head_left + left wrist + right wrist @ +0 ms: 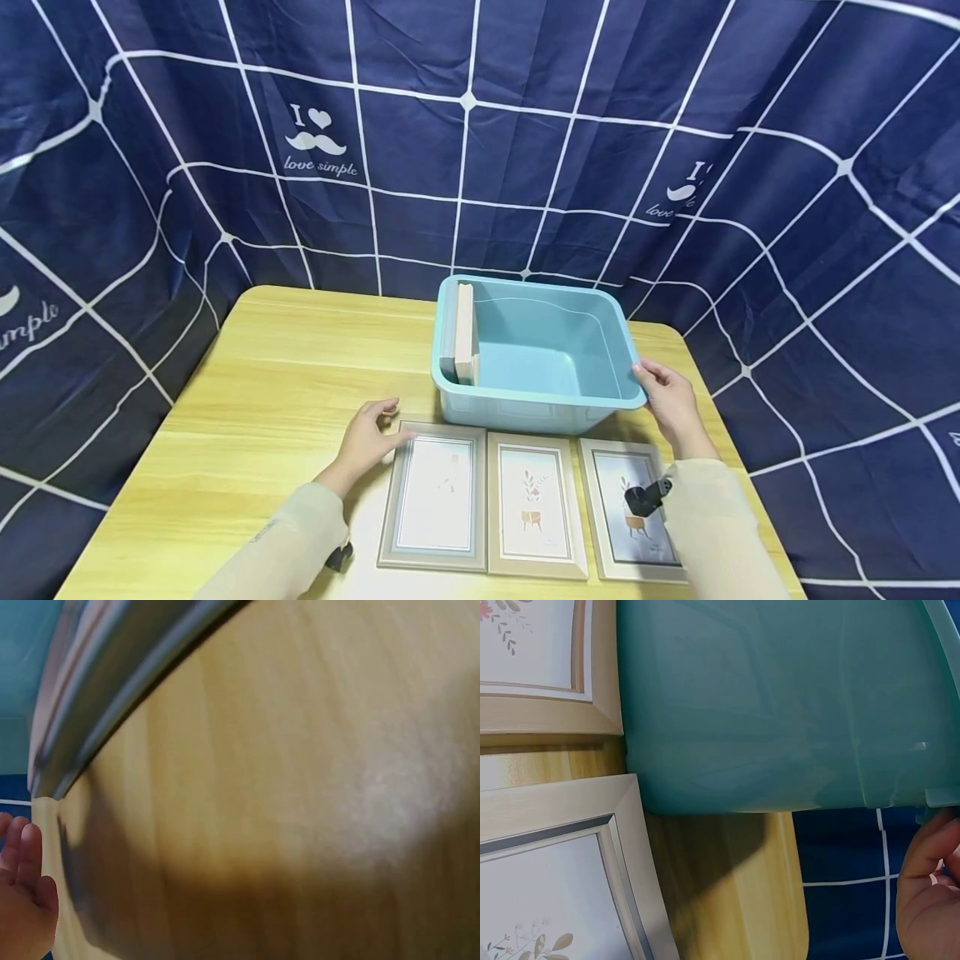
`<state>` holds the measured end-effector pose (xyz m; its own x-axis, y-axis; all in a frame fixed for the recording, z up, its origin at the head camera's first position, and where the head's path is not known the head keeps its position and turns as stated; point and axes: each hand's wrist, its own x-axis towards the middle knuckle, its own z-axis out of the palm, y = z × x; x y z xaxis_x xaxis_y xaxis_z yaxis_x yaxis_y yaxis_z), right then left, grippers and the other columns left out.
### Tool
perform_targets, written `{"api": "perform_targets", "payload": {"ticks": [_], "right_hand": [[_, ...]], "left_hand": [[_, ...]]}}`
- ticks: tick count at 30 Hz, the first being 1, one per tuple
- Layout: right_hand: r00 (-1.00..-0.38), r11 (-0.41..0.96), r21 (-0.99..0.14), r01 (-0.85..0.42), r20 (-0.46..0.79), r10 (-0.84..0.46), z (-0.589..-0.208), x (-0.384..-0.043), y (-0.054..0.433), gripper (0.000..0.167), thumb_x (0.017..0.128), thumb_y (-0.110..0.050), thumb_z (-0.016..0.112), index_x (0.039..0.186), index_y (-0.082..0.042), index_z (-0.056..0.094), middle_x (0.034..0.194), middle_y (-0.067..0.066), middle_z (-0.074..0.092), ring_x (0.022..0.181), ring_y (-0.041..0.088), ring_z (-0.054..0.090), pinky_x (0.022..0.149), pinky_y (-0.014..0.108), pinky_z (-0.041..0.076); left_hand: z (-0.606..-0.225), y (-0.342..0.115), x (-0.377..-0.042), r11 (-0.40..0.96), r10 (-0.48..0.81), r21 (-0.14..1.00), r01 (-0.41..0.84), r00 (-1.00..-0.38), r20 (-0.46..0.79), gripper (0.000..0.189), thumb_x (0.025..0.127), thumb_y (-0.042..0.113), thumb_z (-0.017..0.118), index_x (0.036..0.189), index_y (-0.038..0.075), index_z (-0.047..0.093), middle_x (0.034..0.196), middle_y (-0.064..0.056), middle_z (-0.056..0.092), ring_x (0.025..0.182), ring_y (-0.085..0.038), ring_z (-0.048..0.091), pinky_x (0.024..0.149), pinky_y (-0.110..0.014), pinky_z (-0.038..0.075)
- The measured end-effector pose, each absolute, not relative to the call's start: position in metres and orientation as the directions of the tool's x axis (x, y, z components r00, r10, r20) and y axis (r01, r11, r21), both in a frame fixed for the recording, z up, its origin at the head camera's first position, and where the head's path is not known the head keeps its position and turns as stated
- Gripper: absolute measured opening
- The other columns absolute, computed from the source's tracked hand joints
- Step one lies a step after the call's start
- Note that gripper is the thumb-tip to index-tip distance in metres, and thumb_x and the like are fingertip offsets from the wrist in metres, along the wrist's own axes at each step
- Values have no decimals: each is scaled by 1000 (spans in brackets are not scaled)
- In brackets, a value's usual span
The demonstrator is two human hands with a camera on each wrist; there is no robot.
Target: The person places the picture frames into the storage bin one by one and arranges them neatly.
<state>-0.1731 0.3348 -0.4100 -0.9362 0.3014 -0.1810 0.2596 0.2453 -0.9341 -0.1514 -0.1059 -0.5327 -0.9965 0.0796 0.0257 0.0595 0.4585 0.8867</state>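
A light blue plastic bin (540,404) stands on the table, with two frames (465,333) upright against its left wall inside. My right hand (671,404) grips the bin's rim at the front right corner; in the right wrist view its fingers (930,851) curl up under the rim. My left hand (371,437) is beside the top left corner of a grey picture frame (386,533), fingers loosely bent, thumb tip overlapping the frame's edge. Right of it lie a beige picture frame (540,567) and a whitish picture frame (596,517), the latter partly behind my right sleeve.
The wooden table (300,358) extends to the left of the bin. Dark blue curtain cloth (412,150) with white lines hangs behind the table and along both sides. The three flat frames lie in a row right in front of the bin.
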Motion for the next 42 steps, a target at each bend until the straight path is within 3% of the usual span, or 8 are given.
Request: {"api": "perform_targets", "payload": {"ticks": [7, 18, 28, 36, 42], "right_hand": [[-938, 234, -939, 253, -179, 296, -409, -173, 334, 61, 96, -30, 57, 140, 8, 39, 102, -3, 58, 83, -1, 58, 73, 16, 53], [-940, 251, -935, 252, -174, 294, -409, -173, 334, 60, 96, -31, 56, 140, 7, 40, 108, 2, 57, 85, -1, 58, 75, 15, 53], [-939, 231, -942, 245, -171, 299, -410, -172, 334, 59, 96, -29, 56, 139, 9, 40, 99, -5, 57, 83, 0, 58, 73, 16, 53], [-935, 251, -934, 255, -172, 310, -411, -167, 331, 58, 97, -30, 55, 139, 7, 41, 108, 4, 56, 84, -1, 57, 74, 15, 53], [-935, 239, -938, 250, -170, 310, -413, -164, 329, 58, 97, -29, 56, 139, 8, 40, 100, -4, 57, 84, -1, 58, 73, 15, 53]], "left_hand": [[-545, -105, -151, 549, 88, 834, 49, -996, 0, 56, 72, 26, 84, 114, -4, 64, 106, -12, 61, 91, -26, 58, 82, -41, 52], [-541, -100, -151, 579, 68, 815, 23, -998, -20, 30, 75, 13, 80, 97, -5, 70, 93, -10, 60, 81, -21, 56, 73, -37, 53], [-538, -96, -151, 532, 45, 847, -25, -997, -58, 26, 76, 4, 77, 97, -8, 68, 92, -13, 64, 80, -22, 62, 71, -32, 56], [-535, -99, -151, 420, 27, 903, -91, -993, -112, 30, 78, 2, 74, 106, -7, 66, 96, -20, 68, 84, -30, 68, 61, -28, 58], [-535, -104, -154, 364, 0, 923, -123, -991, -132, 32, 76, 2, 76, 105, -7, 66, 96, -18, 69, 90, -32, 66, 74, -34, 57]]}}
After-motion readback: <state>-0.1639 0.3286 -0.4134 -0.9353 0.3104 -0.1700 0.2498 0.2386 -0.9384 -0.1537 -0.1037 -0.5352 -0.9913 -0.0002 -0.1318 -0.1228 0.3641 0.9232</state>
